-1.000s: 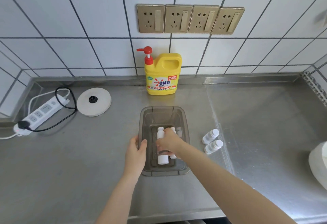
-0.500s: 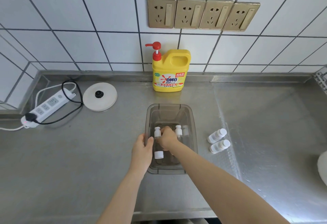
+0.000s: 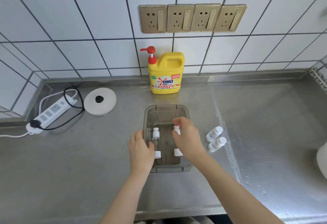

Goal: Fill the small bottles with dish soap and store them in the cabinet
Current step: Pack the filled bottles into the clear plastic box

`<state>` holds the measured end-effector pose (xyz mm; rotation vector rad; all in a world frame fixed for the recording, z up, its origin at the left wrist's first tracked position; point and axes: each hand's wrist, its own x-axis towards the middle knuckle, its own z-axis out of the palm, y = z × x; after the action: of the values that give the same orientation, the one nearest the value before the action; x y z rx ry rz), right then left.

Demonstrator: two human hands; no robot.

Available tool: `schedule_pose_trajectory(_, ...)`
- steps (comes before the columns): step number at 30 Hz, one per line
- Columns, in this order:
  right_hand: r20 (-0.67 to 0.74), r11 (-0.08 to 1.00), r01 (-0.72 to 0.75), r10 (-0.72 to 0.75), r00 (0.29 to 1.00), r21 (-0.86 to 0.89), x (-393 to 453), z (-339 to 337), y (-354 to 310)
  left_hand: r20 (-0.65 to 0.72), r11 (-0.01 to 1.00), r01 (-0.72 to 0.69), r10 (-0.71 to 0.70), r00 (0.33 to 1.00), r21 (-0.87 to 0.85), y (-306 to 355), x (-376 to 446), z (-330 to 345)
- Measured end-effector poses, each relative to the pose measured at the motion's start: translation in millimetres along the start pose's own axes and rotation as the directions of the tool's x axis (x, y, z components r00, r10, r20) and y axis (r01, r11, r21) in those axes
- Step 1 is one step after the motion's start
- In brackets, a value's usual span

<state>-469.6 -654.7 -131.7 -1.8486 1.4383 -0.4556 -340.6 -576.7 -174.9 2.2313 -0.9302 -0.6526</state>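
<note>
Small bottles (image 3: 156, 142) with white caps lie inside a clear grey plastic bin (image 3: 166, 112) on the steel tabletop (image 3: 88, 161), near its front edge. One lies along the bin's left side, cap pointing away, with a second white cap just below it; another bottle (image 3: 177, 129) lies on the right side, partly hidden under the right hand.

The left hand (image 3: 140, 150) rests on the bin's left rim, its fingers curled over the wall and the thumb against the inside, holding the bin. The right hand (image 3: 187, 138) hovers over the right half of the bin with its fingers (image 3: 178, 122) spread and relaxed, gripping nothing; whether it touches the bottle beneath cannot be told.

Just to the right of the bin, two more small bottles (image 3: 214, 133) lie side by side on the tabletop, caps pointing up and to the right, touching or nearly touching each other.

Further back on the left, a white round kettle base (image 3: 100, 101) sits beside a white power strip (image 3: 51, 113) with a black plug and looped cord. Behind the bin, against the white tiled wall, stands the yellow dish soap jug (image 3: 165, 75) with a red pump, upright. Above it, four gold wall sockets (image 3: 192, 18) form a row on the tiles.
</note>
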Motion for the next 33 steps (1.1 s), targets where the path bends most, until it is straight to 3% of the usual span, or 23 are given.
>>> schedule_pose_trajectory(4,-0.134,0.997,-0.056,0.062,0.989,0.052,-12,-36,20,-0.143,0.946,-0.29,0.311,0.94,0.146,21,-8,8)
schedule_pose_trajectory(9,-0.269,0.987,-0.151,0.159,0.95,0.048,-22,-75,65,-0.037,0.83,-0.551,0.555,0.831,0.091,71,-17,40)
schedule_pose_trajectory(13,-0.311,0.969,-0.242,0.244,0.919,0.047,-31,-86,103,0.079,0.692,-0.72,0.716,0.694,0.054,107,-22,79)
schedule_pose_trajectory(16,-0.222,0.949,-0.314,0.313,0.923,0.031,-35,-78,123,0.217,0.716,-0.697,0.674,0.706,0.044,120,-21,105)
schedule_pose_trajectory(19,-0.142,0.938,-0.346,0.345,0.928,0.022,-36,-68,137,0.429,0.824,-0.562,0.481,0.765,0.078,127,-15,129)
schedule_pose_trajectory(22,-0.085,0.926,-0.371,0.376,0.923,0.07,-32,-61,145,0.549,0.862,-0.493,0.354,0.757,0.123,125,-4,146)
schedule_pose_trajectory(30,-0.11,0.934,-0.345,0.354,0.929,0.093,-27,-55,155,0.538,0.87,-0.482,0.36,0.762,0.102,125,4,156)
schedule_pose_trajectory(33,-0.093,0.86,-0.401,0.449,0.889,0.317,-26,-60,158,0.488,0.883,-0.468,0.393,0.78,0.037,124,2,157)
